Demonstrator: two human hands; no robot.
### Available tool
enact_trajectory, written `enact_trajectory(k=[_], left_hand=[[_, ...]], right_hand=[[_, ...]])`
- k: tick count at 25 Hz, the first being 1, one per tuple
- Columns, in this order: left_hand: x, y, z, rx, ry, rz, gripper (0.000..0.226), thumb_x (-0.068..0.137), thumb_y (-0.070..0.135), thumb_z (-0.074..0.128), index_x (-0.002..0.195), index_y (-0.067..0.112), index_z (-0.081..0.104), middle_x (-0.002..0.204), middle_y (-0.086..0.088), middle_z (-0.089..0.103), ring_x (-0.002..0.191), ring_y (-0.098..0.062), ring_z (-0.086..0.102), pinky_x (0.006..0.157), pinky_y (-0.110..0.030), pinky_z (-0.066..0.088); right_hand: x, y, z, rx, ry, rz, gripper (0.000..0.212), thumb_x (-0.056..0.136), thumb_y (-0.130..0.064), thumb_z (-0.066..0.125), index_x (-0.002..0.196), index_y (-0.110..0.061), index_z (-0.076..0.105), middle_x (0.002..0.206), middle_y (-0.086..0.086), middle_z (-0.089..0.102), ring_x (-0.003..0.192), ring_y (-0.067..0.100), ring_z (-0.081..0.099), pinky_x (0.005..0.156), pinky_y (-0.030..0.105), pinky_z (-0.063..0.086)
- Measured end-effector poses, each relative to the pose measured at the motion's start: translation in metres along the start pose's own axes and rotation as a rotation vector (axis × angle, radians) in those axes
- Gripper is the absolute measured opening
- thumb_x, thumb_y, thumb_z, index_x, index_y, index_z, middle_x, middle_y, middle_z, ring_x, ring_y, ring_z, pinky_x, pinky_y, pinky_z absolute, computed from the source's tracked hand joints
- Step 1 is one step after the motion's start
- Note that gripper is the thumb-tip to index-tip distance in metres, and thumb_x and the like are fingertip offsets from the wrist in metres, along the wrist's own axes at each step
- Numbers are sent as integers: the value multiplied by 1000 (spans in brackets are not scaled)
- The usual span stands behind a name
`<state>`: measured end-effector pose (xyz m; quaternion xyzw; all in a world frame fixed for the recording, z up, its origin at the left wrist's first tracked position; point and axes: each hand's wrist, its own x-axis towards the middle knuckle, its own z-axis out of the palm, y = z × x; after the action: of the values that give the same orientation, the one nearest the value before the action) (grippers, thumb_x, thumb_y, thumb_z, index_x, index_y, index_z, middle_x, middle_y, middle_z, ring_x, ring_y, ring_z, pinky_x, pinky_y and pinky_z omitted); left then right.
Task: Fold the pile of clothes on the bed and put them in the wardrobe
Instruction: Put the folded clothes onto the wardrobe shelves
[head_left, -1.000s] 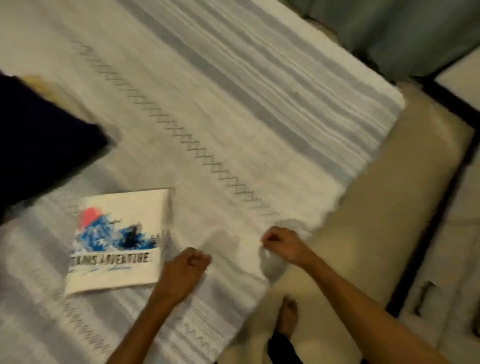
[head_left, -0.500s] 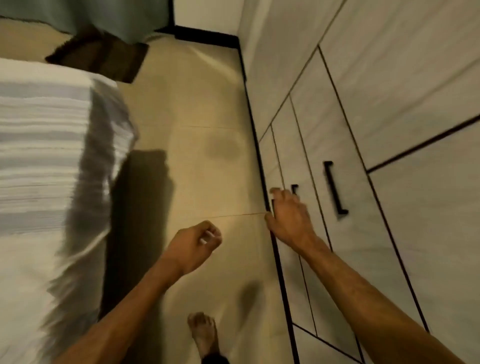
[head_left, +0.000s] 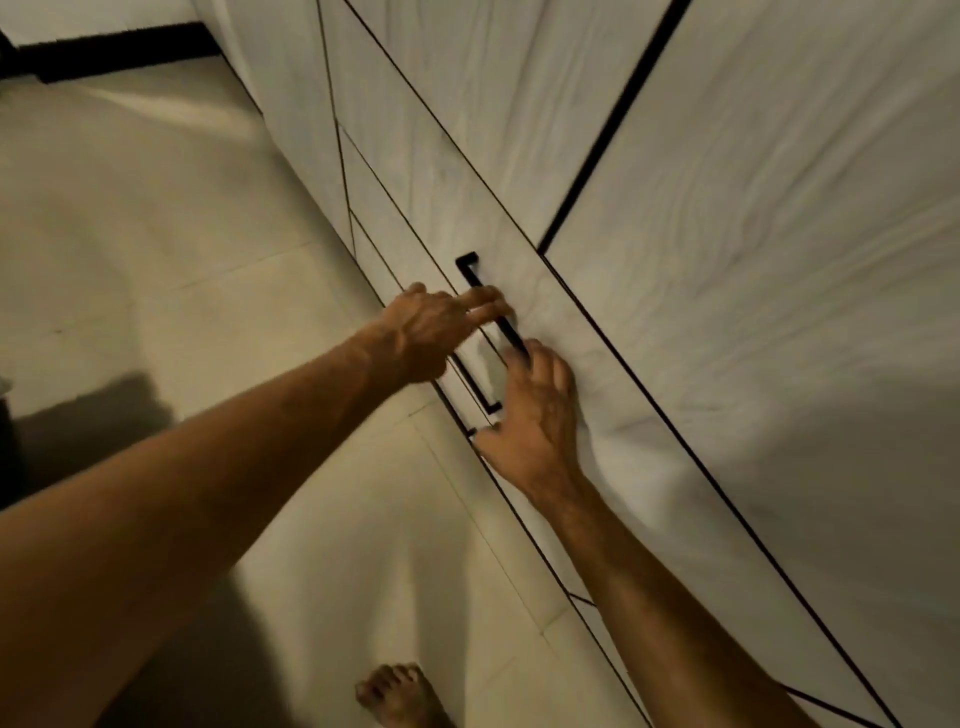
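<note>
Left grip (head_left: 423, 332): fingers curled over the black handle (head_left: 470, 275).
Right grip (head_left: 537, 415): fingertips touched handle's lower part on the wardrobe (head_left: 727, 260); whether clamped, cannot tell.

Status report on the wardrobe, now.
Both hands at the wardrobe: left hand fingers on the upper black handle, right hand reaching the lower handles. Doors shut. No clothes in view. Bare foot on floor, nothing blocking.

Pale tiled floor (head_left: 156, 249) across the left of the frame; black skirting (head_left: 114, 52) at upper left; bare foot (head_left: 400, 696) at bottom centre.
</note>
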<state>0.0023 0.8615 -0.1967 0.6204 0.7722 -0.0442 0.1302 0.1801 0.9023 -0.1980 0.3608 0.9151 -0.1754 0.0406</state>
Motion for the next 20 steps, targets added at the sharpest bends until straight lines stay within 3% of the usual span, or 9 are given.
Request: enact_trajectory(k=[2, 4, 6, 9, 11, 13, 17, 20], left_hand=[[1, 5, -3, -35, -34, -22, 96, 93, -7, 54, 166, 31, 5, 176, 1, 1, 74, -12, 57, 60, -24, 41], [-2, 5, -11, -13, -32, -29, 93, 93, -6, 52, 167, 29, 9, 176, 2, 5, 67, -9, 46, 55, -22, 37], [-14, 6, -20, 21, -44, -44, 91, 94, -3, 51, 167, 29, 8, 176, 4, 5, 72, -11, 47, 57, -23, 41], [-35, 8, -18, 75, -56, -65, 87, 97, 1, 50, 167, 29, 5, 176, 4, 3, 102, -21, 63, 72, -29, 53], [-54, 7, -12, 93, -62, -89, 86, 99, 1, 49, 167, 28, 4, 176, 2, 3, 91, -18, 61, 67, -27, 49], [-86, -4, -4, 85, -77, -119, 88, 99, 1, 50, 167, 30, 3, 176, 3, 1, 80, -16, 56, 55, -24, 36], [-182, -35, 21, 87, -94, -171, 97, 95, -1, 51, 166, 35, -4, 175, 7, -6, 83, -16, 50, 53, -25, 28], [-257, -52, 44, 77, -120, -234, 102, 92, -4, 49, 165, 36, -10, 175, 7, -11, 84, -13, 50, 52, -23, 28]], right_hand=[[1, -4, -2, -2, -10, 16, 62, 75, -33, 82, 133, -27, 60, 166, 9, 21, 155, 28, 11, 124, 43, 23], [2, -9, -2, -38, -36, 11, 53, 74, -36, 82, 123, -27, 64, 163, 12, 22, 152, 30, 14, 123, 46, 27], [-5, -17, -1, -71, -64, 1, 49, 75, -37, 82, 119, -24, 66, 163, 15, 20, 152, 33, 14, 122, 47, 27], [-19, -35, -1, -68, -118, -10, 41, 78, -35, 80, 114, -23, 67, 165, 19, 15, 154, 35, 9, 120, 46, 24], [-29, -52, 1, -97, -198, -40, 38, 82, -34, 77, 116, -22, 65, 167, 22, 8, 155, 38, 3, 121, 48, 22], [-48, -76, 8, -127, -288, -87, 42, 86, -35, 74, 123, -23, 60, 168, 26, -2, 155, 43, -4, 122, 53, 21], [-109, -136, 44, -176, -333, -209, 57, 87, -39, 74, 134, -16, 51, 167, 30, -13, 156, 48, -11, 119, 59, 29], [-153, -182, 70, -176, -350, -291, 57, 89, -36, 73, 137, -14, 50, 168, 29, -15, 156, 48, -11, 123, 61, 25]])
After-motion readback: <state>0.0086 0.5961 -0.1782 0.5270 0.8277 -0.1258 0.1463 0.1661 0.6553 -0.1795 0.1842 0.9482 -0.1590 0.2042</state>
